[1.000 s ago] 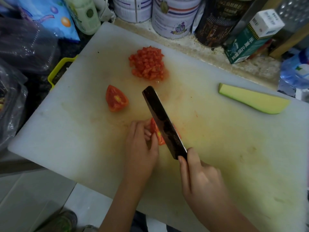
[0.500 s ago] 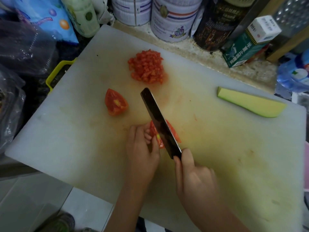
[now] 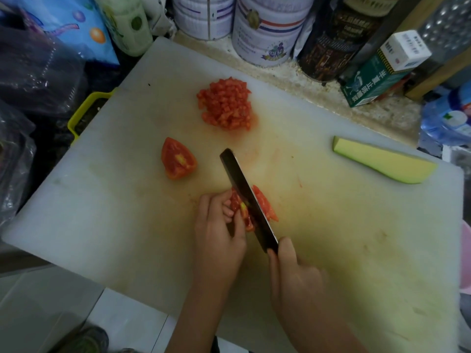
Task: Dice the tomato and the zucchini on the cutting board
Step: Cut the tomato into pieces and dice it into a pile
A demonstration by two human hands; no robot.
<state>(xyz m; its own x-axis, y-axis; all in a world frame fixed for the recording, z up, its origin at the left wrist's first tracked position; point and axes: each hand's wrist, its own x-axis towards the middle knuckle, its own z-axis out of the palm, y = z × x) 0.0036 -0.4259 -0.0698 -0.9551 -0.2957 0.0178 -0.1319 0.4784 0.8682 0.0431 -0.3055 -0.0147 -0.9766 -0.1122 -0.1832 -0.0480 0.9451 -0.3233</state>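
Head view, steeply down, close over cutting board point(image 3: 107, 220)

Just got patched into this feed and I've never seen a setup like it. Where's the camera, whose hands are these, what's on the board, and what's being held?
No machine: a person works with two bare hands, filmed by a camera on their head looking down. The left hand holds a tomato piece on the cutting board. The right hand grips a knife, its blade against that piece, with cut slices lying on its right. Farther back are a pile of diced tomato and an uncut tomato wedge. A zucchini piece lies on the right, not yet diced. Tins and a green carton stand behind the board.
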